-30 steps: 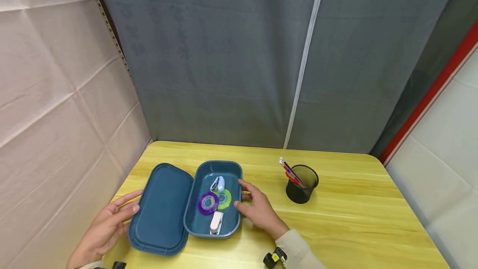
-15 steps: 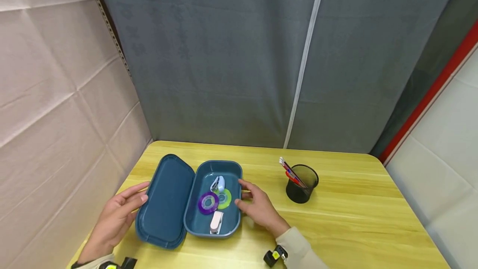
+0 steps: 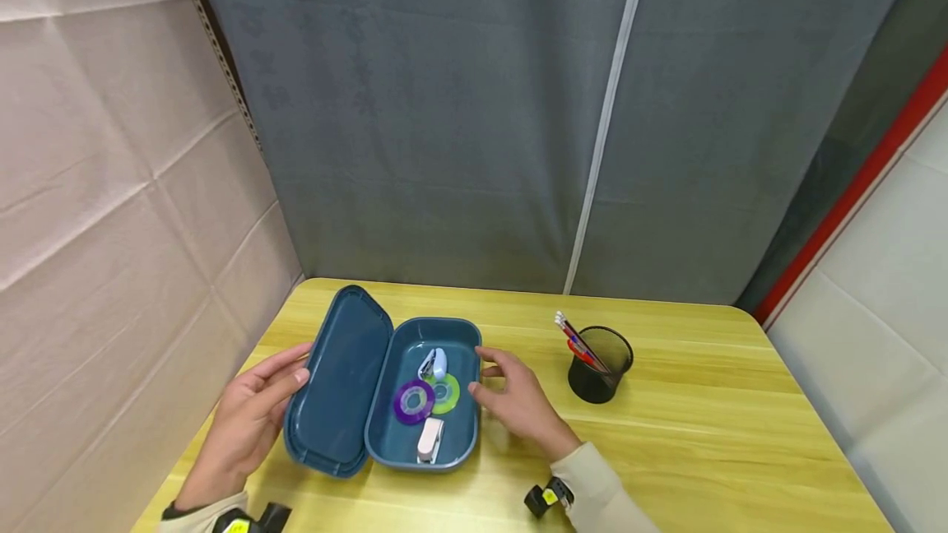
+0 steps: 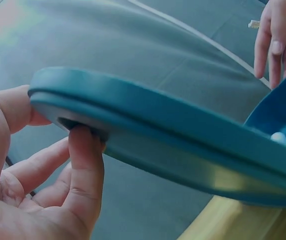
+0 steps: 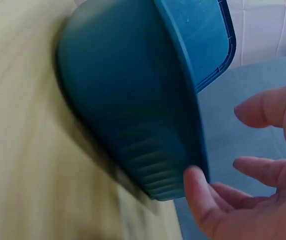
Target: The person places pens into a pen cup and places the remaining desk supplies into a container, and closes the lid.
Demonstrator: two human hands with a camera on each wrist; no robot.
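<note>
A dark blue plastic box point(image 3: 462, 430) stands on the wooden table with its lid point(image 3: 341, 385) raised at a slant on the left. My left hand point(image 3: 255, 414) pinches the lid's outer edge, with a fingertip against its underside in the left wrist view. Beside the box's right rim, my right hand point(image 3: 518, 401) has its fingers loosely spread; one fingertip is right at the rim point(image 5: 200, 150) in the right wrist view. Inside lie a purple tape roll point(image 3: 402, 405), a green tape roll point(image 3: 450, 394), a light blue mini stapler point(image 3: 440, 363) and a pale pink mini stapler point(image 3: 428, 439).
A black pen cup point(image 3: 592, 387) holding several pencils point(image 3: 573, 337) and a red pen stands right of the box. The yellow wood table point(image 3: 681, 418) ends at a grey curtain point(image 3: 444, 146). A pale cloth wall point(image 3: 111, 229) runs along the left.
My left hand has swung the lid upward and to the right, from nearly flat to a steeper slant. The box and its contents have stayed in place; my right hand has barely shifted.
</note>
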